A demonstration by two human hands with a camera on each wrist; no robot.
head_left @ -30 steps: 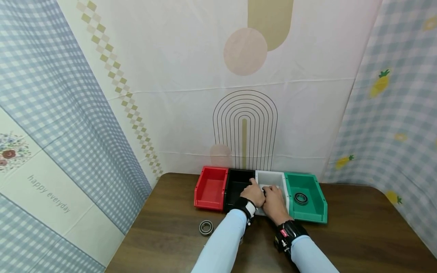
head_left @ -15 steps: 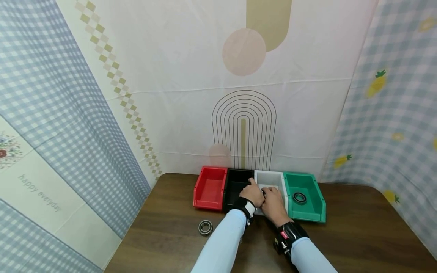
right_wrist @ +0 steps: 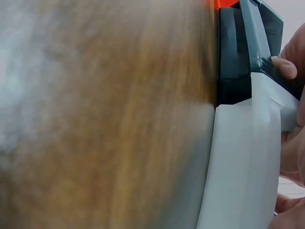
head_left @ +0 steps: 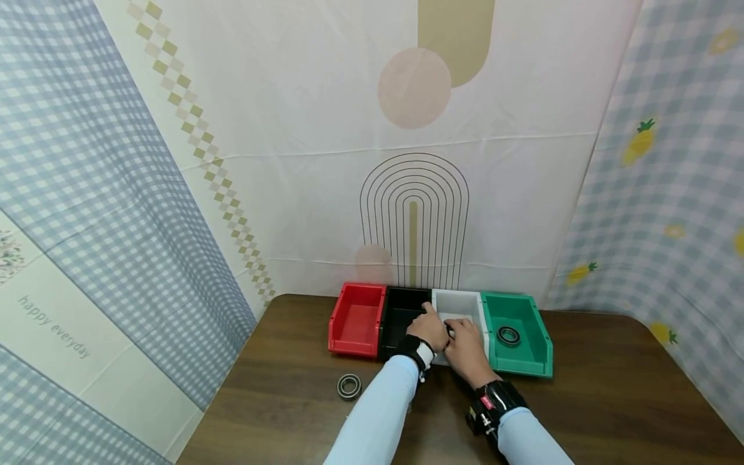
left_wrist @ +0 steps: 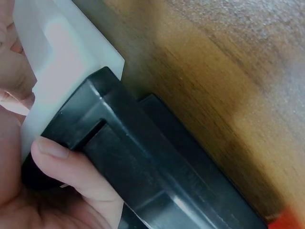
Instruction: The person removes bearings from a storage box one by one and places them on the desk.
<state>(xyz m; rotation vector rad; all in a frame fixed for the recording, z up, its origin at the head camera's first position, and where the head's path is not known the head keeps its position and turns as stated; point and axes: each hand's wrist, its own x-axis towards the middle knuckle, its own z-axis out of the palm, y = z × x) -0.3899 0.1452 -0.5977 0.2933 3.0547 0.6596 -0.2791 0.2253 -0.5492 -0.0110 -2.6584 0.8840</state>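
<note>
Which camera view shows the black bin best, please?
The head view: the black bin shows its inside there, though the left hand covers part. The left wrist view shows only its near end, close up; the right wrist view, a piece of that end.

Head view: bright, soft, even light on pale wall cloth (head_left: 302, 129); wooden counter (head_left: 261, 368) darker, small details soft. Left wrist view: washed-out glare on white bin (left_wrist: 66, 47), thin highlights along black bin (left_wrist: 138, 133), grainy pale sheen on counter at upper right. Right wrist view: counter heavily blurred, whitish glare at left edge, white bin sharper.
</note>
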